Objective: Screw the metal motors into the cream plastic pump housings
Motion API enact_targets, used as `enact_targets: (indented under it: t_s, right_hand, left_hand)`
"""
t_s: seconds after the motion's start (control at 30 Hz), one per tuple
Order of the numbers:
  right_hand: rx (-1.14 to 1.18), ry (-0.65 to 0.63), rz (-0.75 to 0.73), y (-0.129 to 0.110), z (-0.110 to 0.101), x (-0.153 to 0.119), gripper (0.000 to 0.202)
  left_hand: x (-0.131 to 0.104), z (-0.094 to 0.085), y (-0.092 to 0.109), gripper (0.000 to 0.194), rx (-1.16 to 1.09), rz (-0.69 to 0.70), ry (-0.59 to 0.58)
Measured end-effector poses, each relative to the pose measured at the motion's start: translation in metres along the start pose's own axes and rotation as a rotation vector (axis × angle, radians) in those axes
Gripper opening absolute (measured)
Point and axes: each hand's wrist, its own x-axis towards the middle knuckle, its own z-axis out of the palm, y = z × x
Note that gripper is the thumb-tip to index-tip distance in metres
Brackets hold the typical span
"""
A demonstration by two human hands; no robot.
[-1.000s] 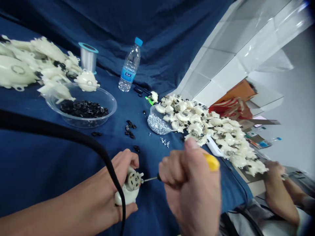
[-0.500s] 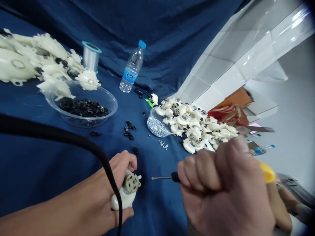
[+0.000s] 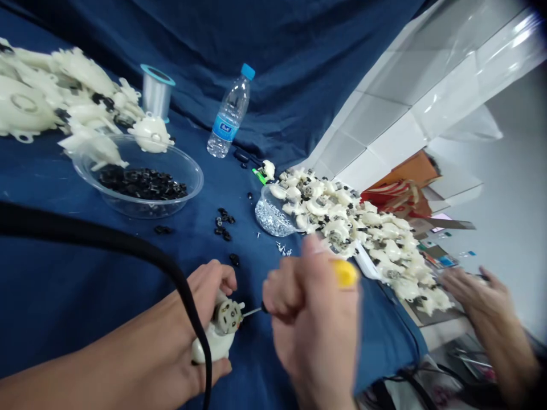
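Note:
My left hand (image 3: 188, 330) is closed around a cream plastic housing (image 3: 213, 344) with a round grey motor-like end (image 3: 228, 317) facing right. In my right hand (image 3: 314, 307) is a screwdriver with a yellow-ended handle (image 3: 345, 274), gripped in a fist. Its thin shaft (image 3: 251, 312) points left, and the tip meets the edge of the round end or lies just in front of it; I cannot tell which. Above the hands, small black parts (image 3: 224, 225) and a few loose screws (image 3: 282, 249) lie on the blue cloth (image 3: 252, 376).
A clear bowl (image 3: 194, 182) holds black parts; a smaller bowl (image 3: 273, 219) holds screws. Cream housings (image 3: 367, 222) are heaped at right, more (image 3: 85, 80) at left. A water bottle (image 3: 226, 119) and wire spool (image 3: 156, 94) stand behind. Another person's hand (image 3: 482, 293) reaches in at right. A black cable (image 3: 128, 239) crosses the foreground.
My right hand has moved left with the screwdriver, bringing its tip to the housing's round end. My left hand stays almost still. The other person's hand has come up beside the right heap.

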Motion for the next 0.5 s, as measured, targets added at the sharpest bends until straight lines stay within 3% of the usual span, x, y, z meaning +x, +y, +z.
enact_targets:
  t_s: [0.03,0.13,0.23,0.33,0.5]
  right_hand:
    - [-0.003,-0.017,0.057,-0.0001,0.0005,-0.0008,0.049]
    - [0.014,0.019,0.034,-0.0001,0.0011,-0.0036,0.049]
    - [0.005,0.026,0.083,0.0019,-0.0001,-0.0046,0.048]
    - [0.01,0.034,0.035,0.0046,-0.0019,-0.004,0.049]
    - [-0.018,0.01,0.016,0.0038,-0.0017,-0.0041,0.052]
  left_hand:
    - [0.0002,-0.0022,0.0009,0.051,-0.019,-0.024,-0.043]
    - [0.0016,-0.0086,0.0025,0.051,-0.019,-0.022,-0.147]
    - [0.0025,-0.0101,0.0014,0.05,0.024,0.002,-0.115]
    - [0.0023,-0.0069,-0.0028,0.051,0.023,0.007,-0.136]
    - [-0.0004,-0.0041,-0.0053,0.049,-0.014,0.056,-0.066]
